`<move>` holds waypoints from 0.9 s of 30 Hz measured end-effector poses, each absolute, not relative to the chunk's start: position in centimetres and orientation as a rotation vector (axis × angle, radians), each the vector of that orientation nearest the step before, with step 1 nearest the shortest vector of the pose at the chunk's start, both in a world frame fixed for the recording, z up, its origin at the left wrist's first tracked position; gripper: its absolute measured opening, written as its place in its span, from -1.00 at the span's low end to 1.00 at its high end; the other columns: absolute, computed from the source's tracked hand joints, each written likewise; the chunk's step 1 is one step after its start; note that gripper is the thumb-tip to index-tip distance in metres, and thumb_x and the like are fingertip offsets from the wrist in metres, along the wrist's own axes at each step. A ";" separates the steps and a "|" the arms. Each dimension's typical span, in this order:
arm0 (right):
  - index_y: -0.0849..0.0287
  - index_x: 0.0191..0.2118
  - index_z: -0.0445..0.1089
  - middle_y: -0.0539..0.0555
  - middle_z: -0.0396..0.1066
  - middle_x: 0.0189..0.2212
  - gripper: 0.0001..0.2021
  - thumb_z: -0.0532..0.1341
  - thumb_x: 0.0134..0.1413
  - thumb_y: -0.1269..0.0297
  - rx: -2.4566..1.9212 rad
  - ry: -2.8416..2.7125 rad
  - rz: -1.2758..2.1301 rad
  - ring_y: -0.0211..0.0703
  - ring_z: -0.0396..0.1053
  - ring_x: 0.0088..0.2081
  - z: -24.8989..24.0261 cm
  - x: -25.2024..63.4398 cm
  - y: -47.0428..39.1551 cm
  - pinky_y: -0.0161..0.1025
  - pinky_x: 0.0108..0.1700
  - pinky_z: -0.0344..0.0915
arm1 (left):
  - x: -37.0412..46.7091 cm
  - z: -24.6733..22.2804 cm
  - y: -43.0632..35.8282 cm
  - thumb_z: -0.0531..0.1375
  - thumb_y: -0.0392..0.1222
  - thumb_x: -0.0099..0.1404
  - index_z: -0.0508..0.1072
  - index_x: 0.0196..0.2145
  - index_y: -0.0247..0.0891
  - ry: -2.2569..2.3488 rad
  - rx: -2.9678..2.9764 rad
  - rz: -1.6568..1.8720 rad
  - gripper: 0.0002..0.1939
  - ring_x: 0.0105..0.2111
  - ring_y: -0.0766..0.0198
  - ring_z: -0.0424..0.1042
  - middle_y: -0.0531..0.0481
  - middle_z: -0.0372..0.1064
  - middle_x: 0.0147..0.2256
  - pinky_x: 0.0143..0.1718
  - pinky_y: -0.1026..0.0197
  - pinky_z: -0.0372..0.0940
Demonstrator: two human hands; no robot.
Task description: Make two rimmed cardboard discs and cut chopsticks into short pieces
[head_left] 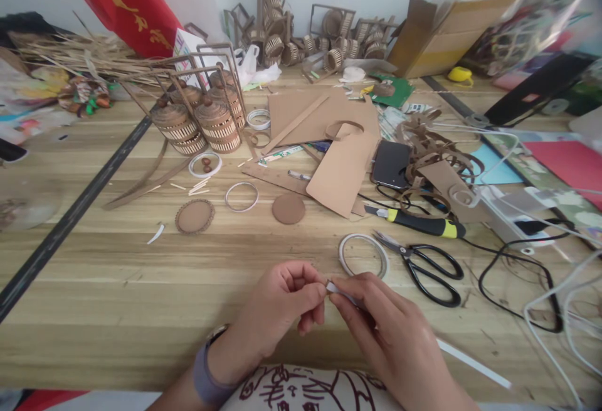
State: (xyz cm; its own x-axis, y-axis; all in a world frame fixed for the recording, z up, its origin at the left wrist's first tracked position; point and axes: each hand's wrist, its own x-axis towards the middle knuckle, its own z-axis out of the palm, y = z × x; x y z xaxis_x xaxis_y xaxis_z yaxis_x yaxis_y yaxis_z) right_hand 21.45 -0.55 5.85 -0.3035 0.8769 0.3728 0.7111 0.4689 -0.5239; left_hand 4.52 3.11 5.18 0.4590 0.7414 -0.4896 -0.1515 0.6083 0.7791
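Observation:
Both hands meet low in the middle of the head view, near the table's front edge. My right hand (376, 317) pinches a narrow white strip (345, 293), whose long tail (473, 362) shows beyond the hand at the lower right. At the strip's tip my left hand (294, 295) is closed, thumb against fingers; a tiny brownish bit shows between the fingertips. Just above the hands lies a ring of white tape (342, 259). Black-handled scissors (409, 251) rest beside it, slightly open. Farther off are a round cardboard disc (288, 209) and a disc with a ridged rim (194, 216).
Small woven baskets (219, 123) with tall handles stand at the back left. A yellow-black cutter (426, 223), a phone (391, 164), cardboard pieces (343, 169) and curled brown strips lie right of centre. Cables (517, 314) loop at the right. An open carton (442, 37) stands behind.

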 end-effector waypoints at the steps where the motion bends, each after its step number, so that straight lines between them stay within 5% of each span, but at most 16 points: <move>1: 0.18 -0.18 0.39 0.06 0.49 -0.43 -0.84 0.06 0.33 0.34 -1.316 -2.105 0.346 -0.23 0.50 -0.45 5.9 21.4 -0.6 -0.36 -0.43 0.40 | 4.5 5.2 3.1 0.25 -0.12 0.06 0.35 -0.53 -0.27 0.942 0.732 0.613 -0.81 -0.76 0.51 0.14 0.15 0.30 -0.70 -0.72 0.42 0.03; 21: 0.17 -0.14 0.36 0.06 0.48 -0.40 -0.88 0.09 0.31 0.39 -1.320 -2.147 0.325 -0.21 0.47 -0.38 5.6 21.6 -0.5 -0.32 -0.35 0.38 | 4.7 5.5 2.9 0.21 -0.10 0.06 0.31 -0.52 -0.25 1.025 0.798 0.609 -0.81 -0.74 0.50 0.13 0.16 0.28 -0.70 -0.69 0.41 0.04; 27: 0.11 -0.02 0.35 0.16 0.49 -0.19 -0.78 0.19 0.22 0.29 -1.354 -2.022 0.159 -0.02 0.47 -0.15 5.7 21.4 -0.3 -0.12 -0.16 0.42 | 4.8 5.8 2.9 0.18 -0.13 0.06 0.28 -0.51 -0.24 1.114 0.843 0.649 -0.84 -0.71 0.48 0.17 0.15 0.31 -0.67 -0.66 0.41 0.07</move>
State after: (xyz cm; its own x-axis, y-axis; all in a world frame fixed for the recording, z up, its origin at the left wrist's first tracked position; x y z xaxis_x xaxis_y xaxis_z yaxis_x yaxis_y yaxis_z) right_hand 21.44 -0.33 5.66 -0.2197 0.8540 0.4717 0.7695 0.4489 -0.4542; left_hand 4.83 2.86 5.76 0.3204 0.8051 -0.4992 -0.0371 0.5372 0.8426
